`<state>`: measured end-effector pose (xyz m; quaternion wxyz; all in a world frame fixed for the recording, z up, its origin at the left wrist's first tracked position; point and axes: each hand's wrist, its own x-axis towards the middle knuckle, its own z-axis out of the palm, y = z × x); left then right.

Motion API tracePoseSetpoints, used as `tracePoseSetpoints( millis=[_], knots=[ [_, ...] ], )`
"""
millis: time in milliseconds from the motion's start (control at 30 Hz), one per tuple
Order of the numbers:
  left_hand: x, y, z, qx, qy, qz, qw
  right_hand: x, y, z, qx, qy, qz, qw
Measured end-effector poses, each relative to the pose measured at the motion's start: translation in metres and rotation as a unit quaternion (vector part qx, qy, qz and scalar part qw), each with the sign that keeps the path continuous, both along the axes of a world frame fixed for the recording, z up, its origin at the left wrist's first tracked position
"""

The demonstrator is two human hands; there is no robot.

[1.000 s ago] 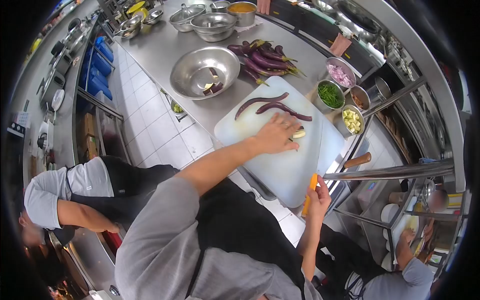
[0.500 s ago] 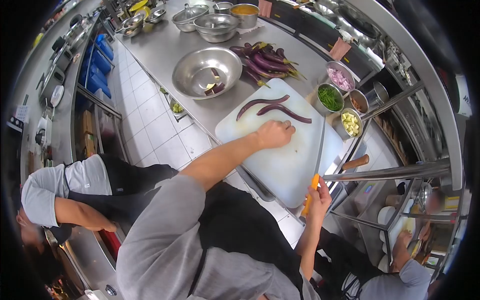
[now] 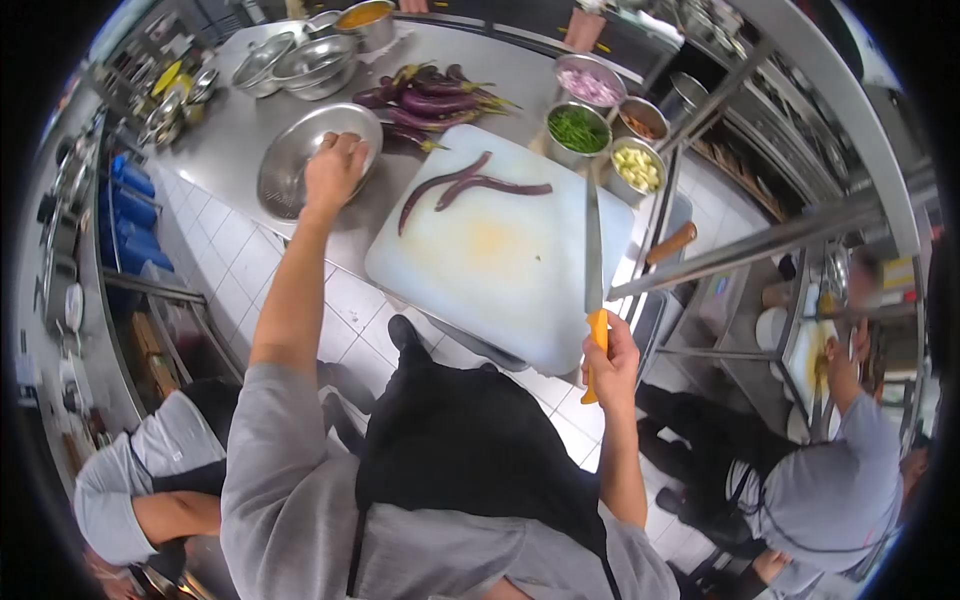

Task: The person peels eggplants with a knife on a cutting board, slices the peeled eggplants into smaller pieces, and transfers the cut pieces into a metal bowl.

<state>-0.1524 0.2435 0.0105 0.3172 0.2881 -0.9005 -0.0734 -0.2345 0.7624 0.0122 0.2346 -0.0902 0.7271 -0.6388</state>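
My right hand (image 3: 612,360) grips a knife (image 3: 594,240) by its orange-yellow handle, at the right edge of a white cutting board (image 3: 470,290). The long blade points away from me along that edge. My left hand (image 3: 335,175) is over a wide steel bowl (image 3: 275,165), fingers curled downward; what they hold, if anything, is hidden. On the board lie two thin strips of purple eggplant (image 3: 435,190), partly side by side. Whole purple eggplants (image 3: 440,100) are heaped behind the board.
Steel containers of chopped red onion (image 3: 588,85), chopped green herbs (image 3: 578,130) and pale cubes (image 3: 637,168) stand right of the board. A wooden handle (image 3: 670,243) juts out near a metal rail (image 3: 750,255). Co-workers (image 3: 800,490) are at both sides.
My left hand has moved from the board leftward and away to the steel bowl. The knife blade, edge-on before, now shows its length. The camera view has shifted.
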Motion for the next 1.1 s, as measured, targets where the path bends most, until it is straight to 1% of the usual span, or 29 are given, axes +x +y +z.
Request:
tracePoseSetpoints(
  millis=[33,67,100,167,200,267,300,333,400,467,500,533,633,733,767,800,833,900,933,1000,1033,1100],
  knots=[
    [0.005,-0.006,-0.002,0.037,-0.03,-0.012,0.999,0.006,0.005,0.013,0.025,-0.02,0.021,0.999],
    [0.007,-0.017,-0.013,0.038,-0.019,-0.021,0.999,0.008,0.009,0.025,0.047,-0.039,0.047,0.997],
    [0.004,-0.015,-0.011,0.04,-0.008,-0.029,0.999,0.01,0.013,0.033,0.07,-0.057,0.075,0.993],
    [-0.004,-0.004,-0.012,-0.067,0.066,-0.028,0.995,0.014,0.023,0.037,0.07,-0.09,0.12,0.986],
    [-0.01,0.014,-0.003,-0.118,0.105,-0.027,0.987,0.014,0.027,0.039,0.075,-0.11,0.138,0.981],
    [-0.024,0.061,0.014,-0.042,0.089,-0.126,0.987,0.013,0.032,0.038,0.096,-0.135,0.15,0.975],
    [-0.034,0.083,0.011,-0.049,0.076,-0.183,0.979,0.013,0.032,0.034,0.095,-0.124,0.136,0.978],
    [-0.047,0.099,0.007,-0.104,0.064,-0.243,0.962,0.011,0.033,0.031,0.096,-0.112,0.123,0.981],
    [-0.075,0.128,-0.016,-0.117,-0.009,-0.248,0.962,0.01,0.029,0.033,0.084,-0.097,0.093,0.987],
    [-0.092,0.147,-0.029,-0.117,-0.058,-0.204,0.97,0.009,0.022,0.03,0.086,-0.073,0.068,0.991],
    [-0.097,0.153,-0.03,-0.117,-0.081,-0.182,0.973,0.008,0.02,0.028,0.087,-0.061,0.055,0.993],
    [-0.101,0.153,-0.031,-0.109,-0.127,-0.182,0.969,0.008,0.017,0.028,0.071,-0.068,0.041,0.994],
    [-0.099,0.159,-0.023,-0.072,-0.163,-0.186,0.966,0.013,0.008,0.019,0.028,-0.058,0.022,0.998],
    [-0.078,0.16,-0.027,-0.08,-0.157,-0.197,0.964,0.013,0.01,0.017,0.038,-0.066,0.043,0.996],
    [-0.07,0.159,-0.027,-0.06,-0.162,-0.192,0.966,0.013,0.011,0.016,0.046,-0.066,0.055,0.995],
    [-0.061,0.158,-0.025,-0.039,-0.167,-0.187,0.967,0.015,0.007,0.019,0.074,-0.035,0.054,0.995],
    [-0.055,0.156,-0.024,-0.017,-0.171,-0.181,0.968,0.014,0.007,0.018,0.069,-0.046,0.063,0.995],
    [-0.054,0.143,-0.027,0.008,-0.071,-0.178,0.981,0.009,0.006,0.015,0.061,-0.066,0.083,0.992],
    [-0.055,0.135,-0.029,0.021,-0.02,-0.174,0.984,0.007,0.004,0.013,0.071,-0.057,0.085,0.992],
    [-0.055,0.122,-0.035,-0.002,-0.059,-0.114,0.992,0.003,0.0,0.008,0.09,-0.036,0.089,0.991],
    [-0.057,0.114,-0.039,-0.013,-0.078,-0.085,0.993,0.001,-0.002,0.004,0.127,0.013,0.091,0.988],
    [-0.064,0.09,-0.05,0.024,-0.138,-0.101,0.985,-0.003,-0.004,-0.003,0.197,0.113,0.092,0.97]
  ],
)
